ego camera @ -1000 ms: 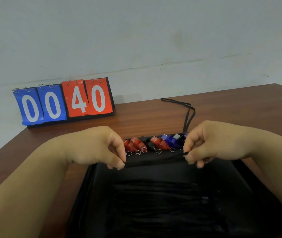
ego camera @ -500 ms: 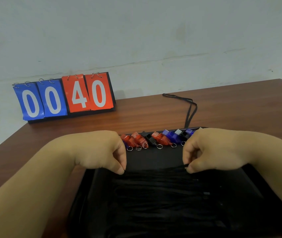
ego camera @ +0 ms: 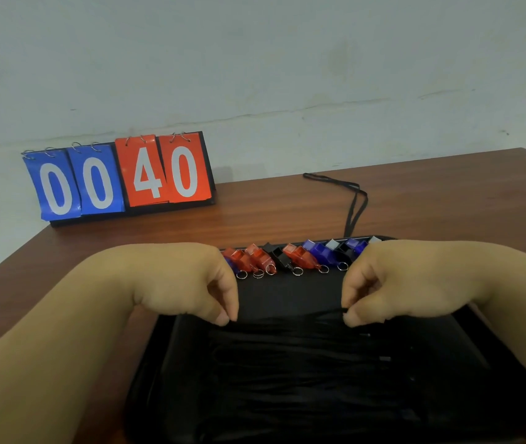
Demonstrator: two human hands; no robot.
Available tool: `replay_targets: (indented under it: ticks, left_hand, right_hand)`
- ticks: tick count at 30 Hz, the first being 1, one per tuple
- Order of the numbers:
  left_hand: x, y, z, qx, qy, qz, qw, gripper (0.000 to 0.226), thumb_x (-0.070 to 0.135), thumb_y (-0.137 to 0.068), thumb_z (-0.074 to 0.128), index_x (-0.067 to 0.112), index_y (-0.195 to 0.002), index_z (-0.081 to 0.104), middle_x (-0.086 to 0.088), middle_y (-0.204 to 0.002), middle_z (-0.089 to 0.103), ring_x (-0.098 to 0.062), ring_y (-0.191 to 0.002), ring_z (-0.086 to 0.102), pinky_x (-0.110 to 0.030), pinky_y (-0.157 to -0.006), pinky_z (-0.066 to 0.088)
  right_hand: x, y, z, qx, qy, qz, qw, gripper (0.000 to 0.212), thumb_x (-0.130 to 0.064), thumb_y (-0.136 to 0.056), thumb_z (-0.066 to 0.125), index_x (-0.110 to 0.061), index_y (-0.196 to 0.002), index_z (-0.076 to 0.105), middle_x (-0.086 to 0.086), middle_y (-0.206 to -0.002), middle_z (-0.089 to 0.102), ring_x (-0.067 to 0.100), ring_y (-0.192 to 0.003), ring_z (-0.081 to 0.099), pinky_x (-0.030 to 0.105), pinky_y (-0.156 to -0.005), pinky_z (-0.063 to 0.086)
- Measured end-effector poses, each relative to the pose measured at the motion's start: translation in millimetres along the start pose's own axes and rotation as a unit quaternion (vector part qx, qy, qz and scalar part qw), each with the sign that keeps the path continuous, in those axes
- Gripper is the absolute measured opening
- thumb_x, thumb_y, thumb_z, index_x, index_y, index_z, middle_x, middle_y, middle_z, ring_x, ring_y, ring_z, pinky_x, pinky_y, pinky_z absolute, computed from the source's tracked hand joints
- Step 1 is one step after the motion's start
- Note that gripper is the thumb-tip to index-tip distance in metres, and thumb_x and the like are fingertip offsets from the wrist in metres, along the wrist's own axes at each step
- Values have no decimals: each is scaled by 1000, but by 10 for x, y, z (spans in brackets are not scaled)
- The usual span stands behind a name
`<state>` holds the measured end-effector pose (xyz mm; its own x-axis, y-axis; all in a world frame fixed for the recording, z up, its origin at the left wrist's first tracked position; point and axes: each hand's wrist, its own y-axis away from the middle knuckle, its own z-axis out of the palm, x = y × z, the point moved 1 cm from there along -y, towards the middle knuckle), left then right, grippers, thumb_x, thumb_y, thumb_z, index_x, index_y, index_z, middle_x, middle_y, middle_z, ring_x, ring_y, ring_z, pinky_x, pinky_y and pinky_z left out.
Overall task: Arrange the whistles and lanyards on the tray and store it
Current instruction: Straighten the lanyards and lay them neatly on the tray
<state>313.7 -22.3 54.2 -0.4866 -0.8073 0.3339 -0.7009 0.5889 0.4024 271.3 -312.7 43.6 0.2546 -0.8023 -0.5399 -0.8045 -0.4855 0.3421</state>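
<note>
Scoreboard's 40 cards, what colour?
Orange-red with white digits. The 40 cards show best in the head view, the only one.

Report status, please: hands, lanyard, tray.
Left hand and right hand both pinch held lanyard, low over tray. Whistles lined at tray's far edge. Loose lanyard lies behind on table.

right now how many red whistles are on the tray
3, in the tray's far row: one red whistle by the left hand, a second beside it, a third past the black whistle. Hands may hide more.

Black lanyards (ego camera: 287, 344) blur into the tray (ego camera: 287, 296) — uncountable.
</note>
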Motion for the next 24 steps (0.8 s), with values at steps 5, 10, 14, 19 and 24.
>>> replay_targets:
  ticks: [5,10,14,19,24]
  left_hand:
    - [59,-15,4,9,25,3,1000,7,35,-92,74,36,-90,80,21,-88,76,2,-84,70,-18,-84,54]
    - [50,-58,28,18,30,19,999,5,28,-88,79,31,-93,79,17,-86,76,0,-80,70,-20,-79,56]
    - [46,-57,38,5,28,21,999,9,26,-87,80,33,-91,79,18,-84,75,3,-76,68,-16,-75,53]
    - [63,-48,26,-7,23,17,1000,9,28,-89,78,35,-94,81,24,-85,74,3,-82,69,-14,-77,52]
    - [52,-56,36,7,39,18,999,8,29,-90,77,35,-94,80,22,-87,75,4,-82,70,-15,-79,53]
  right_hand:
    - [-23,-17,26,20,-8,10,1000,25,-47,-94,65,-26,-87,77,-3,-85,75,3,-72,70,18,-72,55]
    - [-3,-45,16,51,5,-5,999,1,-31,-88,77,-30,-88,76,-11,-83,76,3,-73,70,18,-70,53]
    - [-2,-39,27,38,31,-7,999,3,-28,-87,76,-29,-88,78,-16,-83,75,-2,-73,68,14,-71,52]
    - [-33,2,3,7,32,-5,999,8,-32,-91,72,-32,-92,79,-19,-90,76,-5,-82,68,15,-80,52]
    - [-14,4,7,5,20,-9,1000,10,-32,-93,68,-35,-95,78,-10,-94,77,4,-86,71,25,-86,57]
